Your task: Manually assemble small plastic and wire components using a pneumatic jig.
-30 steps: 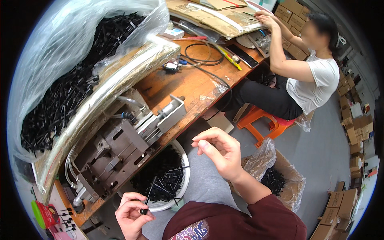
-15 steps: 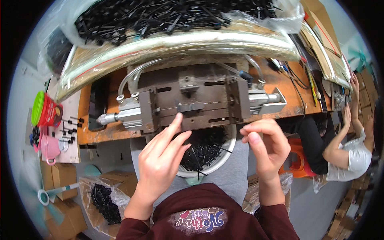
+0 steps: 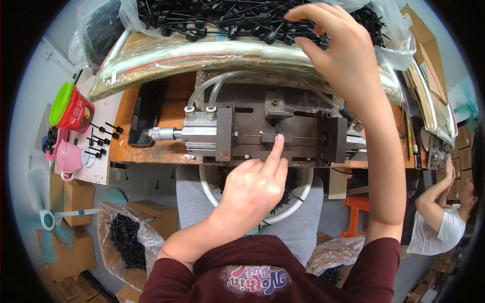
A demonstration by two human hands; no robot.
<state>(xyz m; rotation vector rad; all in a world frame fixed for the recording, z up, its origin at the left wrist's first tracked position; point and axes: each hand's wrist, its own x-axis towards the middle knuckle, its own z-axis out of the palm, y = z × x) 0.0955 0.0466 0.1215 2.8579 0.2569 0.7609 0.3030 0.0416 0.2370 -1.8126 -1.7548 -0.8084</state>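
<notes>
The index finger of my left hand (image 3: 252,189) reaches out to the small dark block in the middle of a brown metal fixture (image 3: 303,106). Its tip rests at the end of a short black part (image 3: 277,125), which runs back to a grey metal block (image 3: 276,107); the thumb is hidden. Raised over the far side, my right hand (image 3: 348,53) is open, thumb and fingers apart. It hovers over a heap of black plastic pieces with thin stems (image 3: 227,20), and I see nothing held in it.
Air cylinders (image 3: 199,136) with clear hoses flank the fixture. A white basket (image 3: 298,202) of black pieces sits between my legs. At left are a phone (image 3: 145,113), a red tub (image 3: 76,108) and a pink cup (image 3: 68,156). A co-worker (image 3: 439,222) sits at right.
My right hand has risen from the bench front to the far heap. My left index finger has shifted to the block's middle, where a black part now shows. The whole view has swung.
</notes>
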